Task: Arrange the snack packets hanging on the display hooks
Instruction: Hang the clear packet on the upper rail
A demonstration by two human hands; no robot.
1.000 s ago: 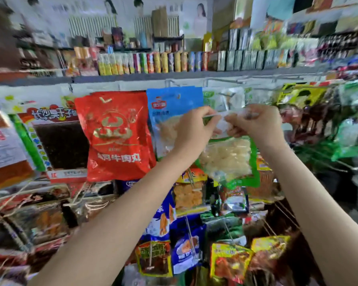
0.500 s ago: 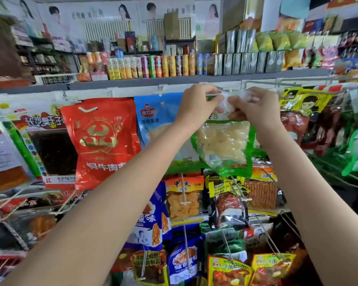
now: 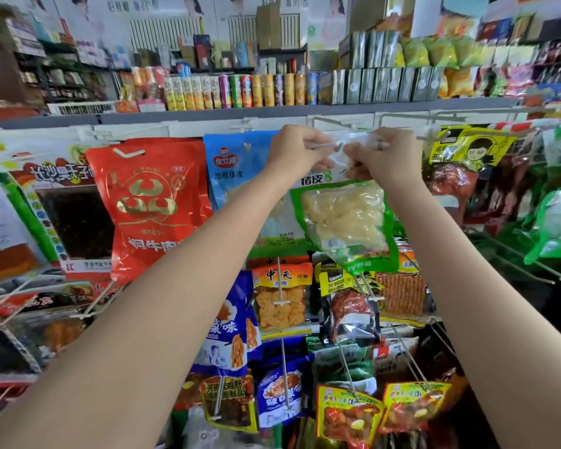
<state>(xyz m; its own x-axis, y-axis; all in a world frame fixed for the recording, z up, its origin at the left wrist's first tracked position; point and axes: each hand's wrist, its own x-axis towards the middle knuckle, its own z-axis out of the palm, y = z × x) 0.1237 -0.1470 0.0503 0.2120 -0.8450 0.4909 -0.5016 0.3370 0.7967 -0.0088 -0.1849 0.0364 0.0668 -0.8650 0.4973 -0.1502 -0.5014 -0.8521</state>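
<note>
A green-edged clear snack packet (image 3: 347, 222) with pale contents hangs below both my hands at the top row of hooks. My right hand (image 3: 382, 157) pinches its clear top flap. My left hand (image 3: 297, 150) grips the white wire display hook (image 3: 324, 145) just to the left of the flap. The hook's tip lies against the packet's top. Whether the wire passes through the packet's hole is hidden by my fingers.
A blue packet (image 3: 234, 166) and a red packet (image 3: 153, 202) hang to the left, a yellow packet (image 3: 470, 147) to the right. Rows of hooks with packets fill the rack below. A grey shelf (image 3: 208, 113) with cans and boxes runs above.
Both hands have lifted the green-edged packet from lower down up to the top hook under the shelf. The left hand has shifted from the packet's flap to the hook wire.
</note>
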